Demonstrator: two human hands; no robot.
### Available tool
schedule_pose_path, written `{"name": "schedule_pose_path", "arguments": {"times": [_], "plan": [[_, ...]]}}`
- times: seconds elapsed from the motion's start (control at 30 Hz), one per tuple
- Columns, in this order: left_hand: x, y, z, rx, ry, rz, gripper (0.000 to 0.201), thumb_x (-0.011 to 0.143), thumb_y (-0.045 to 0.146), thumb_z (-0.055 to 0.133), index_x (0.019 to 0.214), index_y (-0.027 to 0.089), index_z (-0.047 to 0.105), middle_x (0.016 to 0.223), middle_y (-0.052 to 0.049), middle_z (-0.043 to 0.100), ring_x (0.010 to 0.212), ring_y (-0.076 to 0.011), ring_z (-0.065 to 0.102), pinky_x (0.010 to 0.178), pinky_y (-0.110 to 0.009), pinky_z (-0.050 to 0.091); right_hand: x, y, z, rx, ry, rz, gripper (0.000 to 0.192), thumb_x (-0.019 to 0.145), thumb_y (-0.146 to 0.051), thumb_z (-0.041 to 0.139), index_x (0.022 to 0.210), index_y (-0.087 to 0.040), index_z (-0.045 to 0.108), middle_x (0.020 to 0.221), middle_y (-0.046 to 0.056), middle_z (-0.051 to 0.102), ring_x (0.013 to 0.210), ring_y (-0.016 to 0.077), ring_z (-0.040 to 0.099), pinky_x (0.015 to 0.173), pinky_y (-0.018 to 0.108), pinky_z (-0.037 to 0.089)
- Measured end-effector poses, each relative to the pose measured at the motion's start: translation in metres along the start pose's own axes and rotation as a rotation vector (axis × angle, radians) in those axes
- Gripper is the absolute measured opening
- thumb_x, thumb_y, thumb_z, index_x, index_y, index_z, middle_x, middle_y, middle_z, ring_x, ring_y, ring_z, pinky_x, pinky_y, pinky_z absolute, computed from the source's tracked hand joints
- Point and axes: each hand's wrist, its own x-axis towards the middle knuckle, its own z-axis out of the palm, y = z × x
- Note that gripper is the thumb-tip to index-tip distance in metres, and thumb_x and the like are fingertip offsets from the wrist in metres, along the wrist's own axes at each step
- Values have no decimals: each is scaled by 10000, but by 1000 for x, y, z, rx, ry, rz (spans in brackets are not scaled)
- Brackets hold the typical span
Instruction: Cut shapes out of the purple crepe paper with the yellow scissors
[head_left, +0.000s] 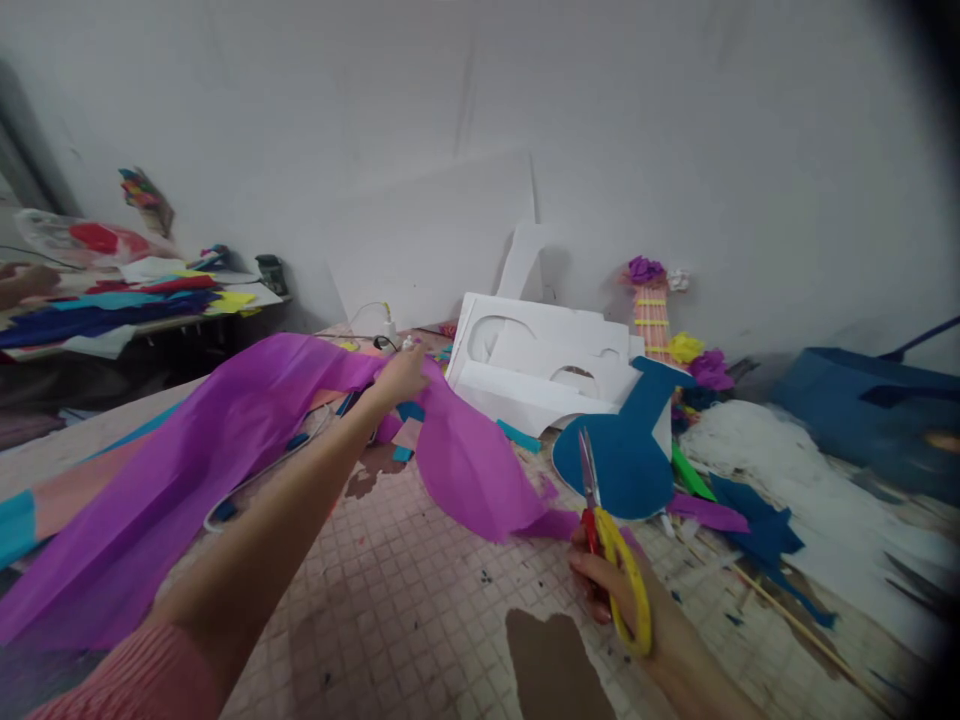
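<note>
My left hand (401, 377) reaches far forward and grips the upper edge of a long purple crepe paper sheet (225, 440) that drapes across the tiled floor. My right hand (637, 610) holds scissors with red and yellow handles (611, 545), blades pointing up and shut or nearly so, just right of the purple sheet's hanging lower end (480, 480). A blue guitar-shaped cutout (626, 455) lies directly behind the scissor blades.
White foam board pieces (540, 365) lean by the wall. Paper flowers and a striped stick (652, 310) stand to their right. A blue tub (862, 400) sits far right. A low table with coloured papers (112, 305) is at left. A brown paper scrap (551, 660) lies near.
</note>
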Motion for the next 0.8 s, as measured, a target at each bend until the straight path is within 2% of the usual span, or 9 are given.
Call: {"name": "schedule_pose_path", "arguments": {"times": [0.1, 0.23, 0.33, 0.4, 0.47, 0.53, 0.6, 0.67, 0.8], "plan": [[-22, 7, 13, -86, 1, 83, 625, 748, 205, 582, 1324, 96, 365, 1257, -177, 534, 904, -208, 633, 803, -301, 473, -1, 2, 3, 24, 0, 20, 304, 605, -366, 710, 771, -216, 503, 447, -100, 436, 355, 60, 364, 314, 153, 228], [-57, 23, 20, -155, 16, 173, 411, 807, 252, 533, 1197, 127, 495, 1211, -137, 568, 1045, -224, 582, 886, -325, 446, -1, -1, 1, 41, -25, 33, 301, 613, -364, 721, 757, -212, 505, 467, -86, 458, 377, 64, 383, 320, 150, 226], [-84, 31, 19, -190, 48, 221, 366, 824, 281, 521, 1169, 161, 506, 1193, -124, 572, 1129, -259, 526, 949, -393, 403, -2, -4, 1, 40, -31, 36, 300, 618, -378, 726, 736, -213, 504, 456, -84, 449, 378, 68, 377, 318, 151, 220], [-100, 30, 17, -253, 49, 154, 366, 833, 331, 510, 1163, 173, 492, 1136, -126, 586, 1058, -261, 565, 897, -411, 436, -4, -6, 3, 39, -33, 38, 298, 628, -391, 721, 726, -212, 504, 460, -81, 452, 381, 66, 374, 321, 151, 223], [-111, 24, 19, -378, -38, 29, 396, 828, 385, 507, 1157, 169, 464, 1033, -117, 609, 883, -229, 626, 767, -379, 491, -5, -8, 5, 39, -40, 41, 299, 639, -406, 713, 723, -210, 504, 466, -78, 460, 381, 62, 369, 325, 150, 230], [-117, 18, 26, -516, -123, -98, 440, 789, 424, 549, 1127, 161, 451, 963, -103, 612, 767, -205, 633, 674, -352, 500, -7, -8, 6, 36, -50, 46, 307, 640, -421, 709, 719, -208, 503, 454, -81, 457, 369, 56, 351, 323, 151, 229], [-116, 15, 37, -667, -131, -189, 439, 730, 413, 615, 1053, 158, 463, 930, -90, 609, 756, -199, 626, 664, -343, 493, -7, -7, 8, 29, -56, 52, 318, 633, -434, 710, 721, -209, 504, 442, -83, 452, 360, 55, 340, 319, 152, 227], [-111, 15, 49, -805, -108, -213, 363, 698, 359, 643, 956, 160, 482, 907, -74, 607, 809, -194, 616, 707, -332, 483, -6, -6, 8, 20, -55, 55, 324, 628, -438, 712, 726, -209, 504, 445, -81, 458, 367, 60, 352, 317, 151, 232], [-95, 26, 63, -906, -148, -196, 211, 659, 290, 670, 759, 156, 540, 809, -35, 614, 794, -171, 594, 714, -293, 462, -5, -5, 8, 5, -57, 58, 334, 618, -448, 713, 718, -210, 501, 446, -82, 451, 369, 63, 353, 311, 150, 226]]}}
